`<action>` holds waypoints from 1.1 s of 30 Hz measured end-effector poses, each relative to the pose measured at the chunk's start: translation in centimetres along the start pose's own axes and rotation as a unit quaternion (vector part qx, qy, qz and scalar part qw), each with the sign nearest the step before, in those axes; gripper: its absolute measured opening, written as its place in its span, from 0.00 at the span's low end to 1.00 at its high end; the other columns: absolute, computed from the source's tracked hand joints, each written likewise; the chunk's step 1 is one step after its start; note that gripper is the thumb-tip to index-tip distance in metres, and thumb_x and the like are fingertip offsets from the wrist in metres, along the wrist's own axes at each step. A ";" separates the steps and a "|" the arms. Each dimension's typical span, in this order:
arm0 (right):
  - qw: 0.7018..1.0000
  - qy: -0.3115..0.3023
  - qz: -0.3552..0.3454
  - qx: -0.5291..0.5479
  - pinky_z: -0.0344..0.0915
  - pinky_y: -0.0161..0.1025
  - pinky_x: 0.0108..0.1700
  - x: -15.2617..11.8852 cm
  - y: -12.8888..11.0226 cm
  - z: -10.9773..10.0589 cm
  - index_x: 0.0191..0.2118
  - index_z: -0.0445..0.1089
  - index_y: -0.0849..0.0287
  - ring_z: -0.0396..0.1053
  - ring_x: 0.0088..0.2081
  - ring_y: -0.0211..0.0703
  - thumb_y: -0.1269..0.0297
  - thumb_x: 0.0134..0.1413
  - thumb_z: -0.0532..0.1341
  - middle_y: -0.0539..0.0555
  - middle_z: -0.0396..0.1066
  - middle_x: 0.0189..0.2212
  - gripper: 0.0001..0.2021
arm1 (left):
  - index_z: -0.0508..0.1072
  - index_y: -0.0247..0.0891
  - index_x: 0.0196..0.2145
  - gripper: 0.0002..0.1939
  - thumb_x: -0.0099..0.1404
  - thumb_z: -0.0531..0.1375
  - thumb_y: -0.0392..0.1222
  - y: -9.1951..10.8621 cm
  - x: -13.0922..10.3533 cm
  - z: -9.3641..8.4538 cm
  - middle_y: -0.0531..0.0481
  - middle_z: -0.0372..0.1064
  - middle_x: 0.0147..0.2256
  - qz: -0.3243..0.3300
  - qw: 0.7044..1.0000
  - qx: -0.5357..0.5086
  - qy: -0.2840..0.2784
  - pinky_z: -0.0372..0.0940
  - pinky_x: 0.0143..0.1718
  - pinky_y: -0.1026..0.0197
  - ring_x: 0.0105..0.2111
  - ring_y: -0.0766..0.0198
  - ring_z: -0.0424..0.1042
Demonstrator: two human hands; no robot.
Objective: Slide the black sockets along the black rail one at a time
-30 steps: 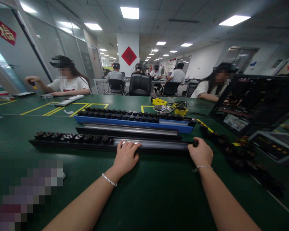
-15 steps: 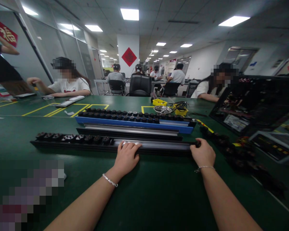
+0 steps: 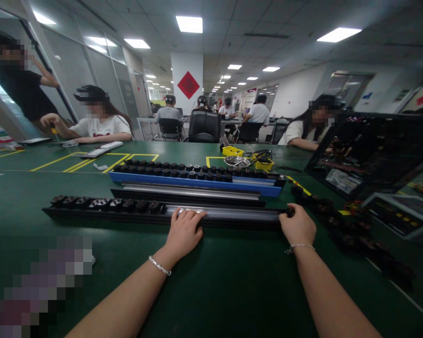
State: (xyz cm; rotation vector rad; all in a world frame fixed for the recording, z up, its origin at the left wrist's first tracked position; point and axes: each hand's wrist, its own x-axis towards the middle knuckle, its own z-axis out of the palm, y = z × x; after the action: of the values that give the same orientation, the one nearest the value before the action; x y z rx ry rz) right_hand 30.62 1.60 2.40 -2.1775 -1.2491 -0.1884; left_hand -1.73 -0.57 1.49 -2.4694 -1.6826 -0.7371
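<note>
A long black track rail (image 3: 229,215) lies crosswise in front of me, its silvery channel bare on the right half. A row of black socket modules (image 3: 127,205) fills its left half. My left hand (image 3: 186,228) grips the near side of the rail around its middle, fingertips over the channel. At the rail's right end, my right hand (image 3: 298,225) pinches a small black module (image 3: 289,212), mostly hidden by the fingers. Whether that module is seated in the channel I cannot tell.
Behind lie another black rail (image 3: 186,192) and a blue-sided rail (image 3: 197,181) with modules. Loose black modules (image 3: 352,230) spread on the right, near an open computer case (image 3: 373,155) and a metal box (image 3: 405,213). Yellow bins (image 3: 232,151) stand farther back. Co-workers sit across the table.
My hands and the rail keep nearly the same place. The view has shifted slightly. At the far left, a standing person has come further into view.
</note>
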 end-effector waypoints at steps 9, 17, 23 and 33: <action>1.000 0.017 0.012 -0.009 0.58 0.48 0.48 0.0 0.2 0.0 0.46 0.68 0.59 0.67 0.41 0.50 0.63 0.46 0.54 0.58 0.71 0.41 0.20 | 0.66 0.50 0.51 0.22 0.58 0.55 0.38 -0.1 0.0 0.0 0.52 0.70 0.43 -0.001 1.000 0.001 0.000 0.43 0.59 0.44 0.47 0.57 0.65; 1.000 0.016 0.012 0.009 0.60 0.47 0.45 0.2 0.5 0.0 0.47 0.68 0.59 0.66 0.42 0.51 0.63 0.45 0.54 0.59 0.70 0.42 0.21 | 0.66 0.49 0.51 0.21 0.59 0.55 0.38 -0.1 0.0 0.0 0.51 0.70 0.44 0.001 1.000 -0.002 -0.005 0.42 0.59 0.45 0.47 0.57 0.64; 0.999 0.015 0.024 0.023 0.61 0.45 0.42 0.4 1.0 0.0 0.47 0.68 0.59 0.66 0.42 0.51 0.63 0.45 0.54 0.59 0.70 0.42 0.20 | 0.66 0.49 0.51 0.22 0.59 0.54 0.38 -0.1 0.0 0.0 0.51 0.70 0.43 0.003 1.000 -0.001 -0.003 0.43 0.59 0.45 0.47 0.57 0.65; 0.996 0.044 0.035 0.065 0.61 0.45 0.45 1.0 1.9 0.3 0.45 0.68 0.62 0.65 0.41 0.50 0.64 0.43 0.55 0.60 0.69 0.40 0.20 | 0.66 0.49 0.51 0.21 0.59 0.54 0.38 -0.1 0.0 0.0 0.51 0.70 0.44 0.004 1.000 -0.003 -0.002 0.44 0.59 0.45 0.48 0.57 0.64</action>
State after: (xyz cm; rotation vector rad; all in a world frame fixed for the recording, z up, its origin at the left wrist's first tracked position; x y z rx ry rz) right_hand 32.66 1.77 1.72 -2.0760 -1.1033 -0.1681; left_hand -1.83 -0.51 1.42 -2.4823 -1.6735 -0.7370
